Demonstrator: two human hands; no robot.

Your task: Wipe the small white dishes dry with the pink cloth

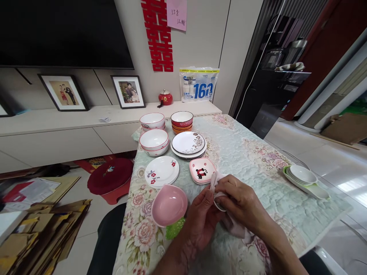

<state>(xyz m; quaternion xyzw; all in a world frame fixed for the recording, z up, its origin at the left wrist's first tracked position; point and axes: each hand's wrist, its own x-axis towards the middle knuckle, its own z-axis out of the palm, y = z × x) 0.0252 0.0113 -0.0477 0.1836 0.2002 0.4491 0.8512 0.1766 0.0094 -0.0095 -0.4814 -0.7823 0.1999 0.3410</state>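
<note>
My left hand [202, 210] is closed around a small white dish [219, 207]. Only a curved piece of its rim shows, and the fingers and cloth hide the rest. Bunched in my right hand [242, 196] is a pale pinkish cloth [236, 228], pressed against the dish and hanging below it. Just beyond my hands lies a stack of square pink dishes [204, 166] with a cartoon figure. Left of my left hand sits a pink peach-shaped bowl [169, 206] with a green leaf part [175, 228].
Flowered plates [163, 172], larger plates [187, 142], white bowls [155, 139] and red and orange bowls [182, 120] stand stacked behind. Far right, a green-edged long dish [318, 190] carries small white bowls [303, 173]. A red stool [110, 175] stands left of the table.
</note>
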